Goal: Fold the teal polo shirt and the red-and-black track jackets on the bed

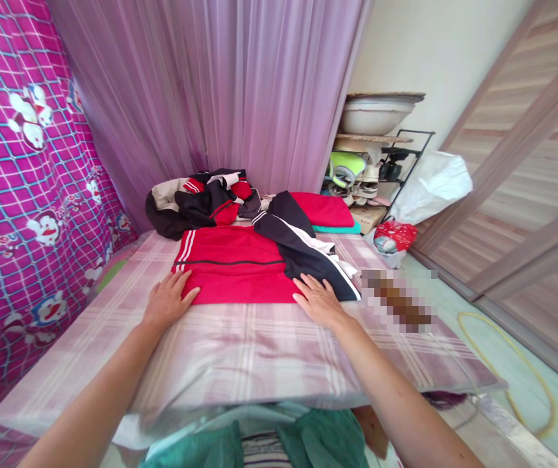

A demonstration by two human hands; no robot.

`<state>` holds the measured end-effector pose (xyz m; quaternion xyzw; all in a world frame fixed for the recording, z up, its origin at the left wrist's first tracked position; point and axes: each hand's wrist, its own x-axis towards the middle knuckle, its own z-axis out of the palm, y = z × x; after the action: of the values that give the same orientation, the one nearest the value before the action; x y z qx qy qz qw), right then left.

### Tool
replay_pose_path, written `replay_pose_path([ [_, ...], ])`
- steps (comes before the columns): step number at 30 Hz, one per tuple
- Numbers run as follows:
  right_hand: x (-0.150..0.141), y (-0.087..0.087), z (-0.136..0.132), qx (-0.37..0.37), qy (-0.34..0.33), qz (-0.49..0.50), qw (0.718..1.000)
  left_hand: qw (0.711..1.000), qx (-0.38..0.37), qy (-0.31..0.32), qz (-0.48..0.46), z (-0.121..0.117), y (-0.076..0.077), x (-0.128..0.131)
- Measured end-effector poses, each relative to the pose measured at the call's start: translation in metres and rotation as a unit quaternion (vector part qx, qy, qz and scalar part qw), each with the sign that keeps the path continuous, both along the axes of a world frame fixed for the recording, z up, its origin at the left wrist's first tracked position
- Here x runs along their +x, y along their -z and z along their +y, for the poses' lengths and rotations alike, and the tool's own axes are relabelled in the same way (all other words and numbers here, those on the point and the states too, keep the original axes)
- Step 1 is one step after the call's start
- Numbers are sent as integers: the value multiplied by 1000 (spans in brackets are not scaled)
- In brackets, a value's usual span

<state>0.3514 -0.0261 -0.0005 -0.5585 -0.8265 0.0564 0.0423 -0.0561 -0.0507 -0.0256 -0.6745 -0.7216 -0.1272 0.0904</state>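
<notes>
A red and dark navy zip jacket [240, 279] lies flat on the table, its black zip running left to right and its white-striped hem at the left. On its lower left corner rests my left hand [170, 298], fingers spread. My right hand [318, 300] lies flat at the near edge, where the red body meets the dark part, with its fingers apart. A dark sleeve with white trim [303, 237] stretches across the jacket's right side. Neither hand grips the cloth.
Behind the jacket is a heap of dark and red clothes [201, 203]. Folded red cloth [322, 209] lies over a teal piece at the back right. A checked cloth covers the table [240, 351]. A shoe rack [400, 153] stands beyond, and a pixelated patch hides something at right.
</notes>
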Motion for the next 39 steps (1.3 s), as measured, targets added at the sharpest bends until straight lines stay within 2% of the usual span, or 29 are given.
replay_pose_path([
  [3,-16,-9,0,15,13,26,999,1000,-8,-7,-4,-1,-3,2],
  [6,-46,-14,0,50,-15,55,997,1000,-19,-9,-7,-2,-7,5],
  [11,-80,-2,-1,20,-77,44,996,1000,-3,-3,-15,-5,-7,7],
  [16,-79,9,0,16,-83,33,996,993,70,3,-93,-5,-8,-4],
  [19,-77,9,0,24,-81,35,996,981,104,-82,-145,-9,-14,-11],
  [22,-77,10,0,32,-82,37,995,971,62,-181,-146,-16,-22,-13],
  [24,-77,10,0,33,-83,40,995,970,32,-205,-127,-19,-25,-11],
  [33,-77,10,-1,38,-84,55,994,970,8,-210,-119,-19,-23,-20],
  [39,-77,10,-2,40,-82,58,994,966,38,-214,-138,-17,-17,-24],
])
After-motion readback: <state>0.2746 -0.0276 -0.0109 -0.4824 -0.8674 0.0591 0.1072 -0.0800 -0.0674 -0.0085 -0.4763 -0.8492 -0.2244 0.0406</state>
